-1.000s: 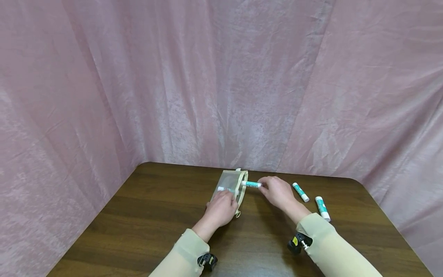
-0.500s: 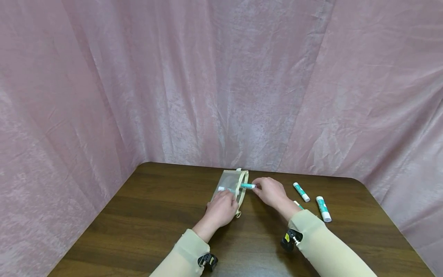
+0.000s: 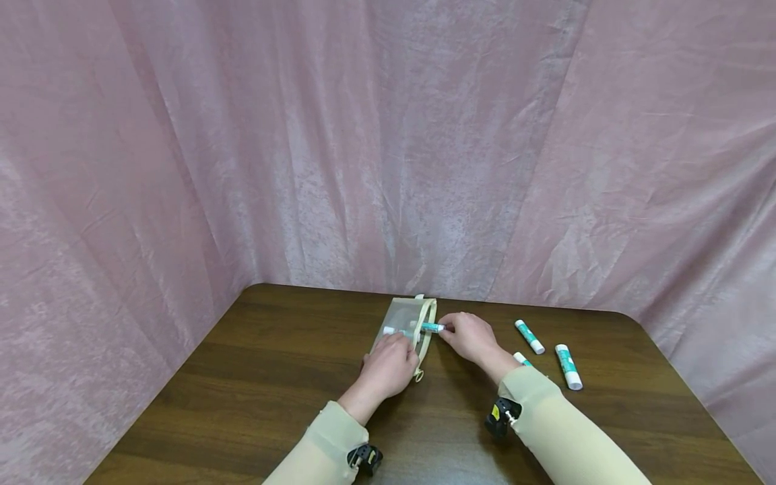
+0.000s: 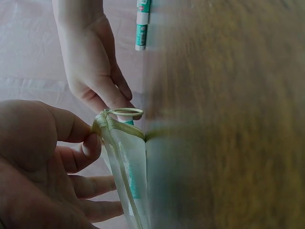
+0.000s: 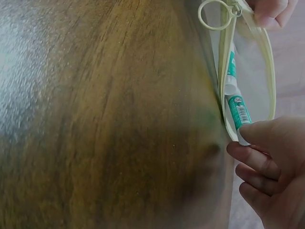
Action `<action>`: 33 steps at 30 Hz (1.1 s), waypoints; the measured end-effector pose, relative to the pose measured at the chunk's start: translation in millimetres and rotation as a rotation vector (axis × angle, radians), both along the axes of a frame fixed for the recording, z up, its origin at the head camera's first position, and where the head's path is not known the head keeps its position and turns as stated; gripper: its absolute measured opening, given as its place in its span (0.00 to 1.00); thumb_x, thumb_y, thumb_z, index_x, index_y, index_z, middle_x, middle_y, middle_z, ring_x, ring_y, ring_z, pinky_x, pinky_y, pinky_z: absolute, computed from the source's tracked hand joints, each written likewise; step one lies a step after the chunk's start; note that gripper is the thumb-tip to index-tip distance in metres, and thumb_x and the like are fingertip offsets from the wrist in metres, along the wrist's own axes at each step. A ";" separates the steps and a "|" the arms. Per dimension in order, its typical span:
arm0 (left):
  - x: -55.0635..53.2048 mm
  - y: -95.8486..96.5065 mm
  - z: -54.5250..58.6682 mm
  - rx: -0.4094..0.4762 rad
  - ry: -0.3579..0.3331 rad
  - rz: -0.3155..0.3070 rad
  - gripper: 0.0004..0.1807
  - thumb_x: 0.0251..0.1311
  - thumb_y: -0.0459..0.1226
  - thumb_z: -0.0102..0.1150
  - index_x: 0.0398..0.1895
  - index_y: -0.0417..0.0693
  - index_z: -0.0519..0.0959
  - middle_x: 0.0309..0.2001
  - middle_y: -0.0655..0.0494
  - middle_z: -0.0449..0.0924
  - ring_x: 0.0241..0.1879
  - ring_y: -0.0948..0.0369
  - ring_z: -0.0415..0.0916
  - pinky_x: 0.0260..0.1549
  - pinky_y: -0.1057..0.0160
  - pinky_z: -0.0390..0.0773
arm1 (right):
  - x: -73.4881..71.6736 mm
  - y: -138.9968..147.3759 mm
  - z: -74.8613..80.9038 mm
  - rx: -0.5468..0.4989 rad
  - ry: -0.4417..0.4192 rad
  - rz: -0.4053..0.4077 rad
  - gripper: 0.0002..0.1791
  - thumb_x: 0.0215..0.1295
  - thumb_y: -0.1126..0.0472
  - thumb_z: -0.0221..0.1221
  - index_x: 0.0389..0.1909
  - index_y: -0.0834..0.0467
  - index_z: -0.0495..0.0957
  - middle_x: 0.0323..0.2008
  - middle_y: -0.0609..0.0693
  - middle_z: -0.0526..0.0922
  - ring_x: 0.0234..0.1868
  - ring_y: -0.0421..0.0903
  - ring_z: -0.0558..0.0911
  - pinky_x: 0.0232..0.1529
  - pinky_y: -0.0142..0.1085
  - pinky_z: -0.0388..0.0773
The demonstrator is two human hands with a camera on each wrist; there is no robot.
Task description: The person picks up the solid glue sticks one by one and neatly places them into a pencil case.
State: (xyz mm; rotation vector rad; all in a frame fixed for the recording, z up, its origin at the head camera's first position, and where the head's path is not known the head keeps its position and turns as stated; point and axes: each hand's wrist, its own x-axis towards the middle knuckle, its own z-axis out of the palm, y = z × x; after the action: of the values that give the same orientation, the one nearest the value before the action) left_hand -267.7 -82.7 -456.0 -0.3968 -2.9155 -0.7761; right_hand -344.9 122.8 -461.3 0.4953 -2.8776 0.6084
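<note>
A pale mesh zipper pouch [image 3: 403, 311] lies near the table's back edge, its mouth facing right. My left hand [image 3: 388, 364] is over its near part; in the left wrist view, thumb and index finger pinch the zipper edge by the pull ring [image 4: 126, 112]. With thumb and fingertips, my right hand [image 3: 471, 337] grips the white end of a teal-and-white glue stick [image 5: 239, 110], whose other end is inside the pouch's parted mouth. Another glue stick [image 5: 231, 67] lies within the pouch, meeting the held one end to end in the right wrist view.
To the right lie two loose glue sticks, a slimmer one [image 3: 529, 337] and a thicker one [image 3: 568, 367]. A third glue stick [image 3: 522, 359] is partly hidden behind the right wrist. Pink curtain [image 3: 388, 168] hangs behind the wooden table [image 3: 273, 377].
My right hand has moved left, sliding the glue stick farther into the pouch. A loose glue stick has come into sight beside the right wrist. The left hand has stayed almost still.
</note>
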 end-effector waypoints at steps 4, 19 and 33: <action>0.5 -0.1 0.5 -0.005 -0.003 0.001 0.14 0.77 0.37 0.56 0.28 0.52 0.75 0.42 0.56 0.77 0.56 0.50 0.77 0.47 0.25 0.79 | -1.3 -1.4 -2.6 -0.020 -0.011 0.003 0.05 0.73 0.60 0.71 0.47 0.53 0.92 0.40 0.47 0.91 0.45 0.50 0.88 0.47 0.52 0.83; -0.1 2.2 -0.9 -0.014 0.013 0.006 0.13 0.76 0.37 0.56 0.29 0.52 0.76 0.42 0.56 0.78 0.58 0.49 0.77 0.46 0.26 0.79 | -4.7 -9.4 -15.3 -0.005 0.031 0.028 0.10 0.74 0.60 0.71 0.52 0.57 0.91 0.51 0.56 0.87 0.60 0.61 0.84 0.58 0.58 0.82; 2.1 0.8 3.6 -0.003 0.014 0.000 0.12 0.74 0.35 0.55 0.28 0.50 0.74 0.41 0.56 0.77 0.57 0.50 0.77 0.48 0.23 0.78 | -3.9 -5.0 -17.3 -0.033 0.036 0.008 0.08 0.74 0.57 0.73 0.45 0.58 0.91 0.48 0.54 0.87 0.59 0.60 0.84 0.57 0.56 0.82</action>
State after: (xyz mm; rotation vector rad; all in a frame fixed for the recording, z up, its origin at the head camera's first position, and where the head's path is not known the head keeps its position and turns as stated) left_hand -265.5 -81.9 -452.4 -0.4004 -2.9039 -0.7651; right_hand -348.9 117.8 -478.6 0.5075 -2.8279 0.6410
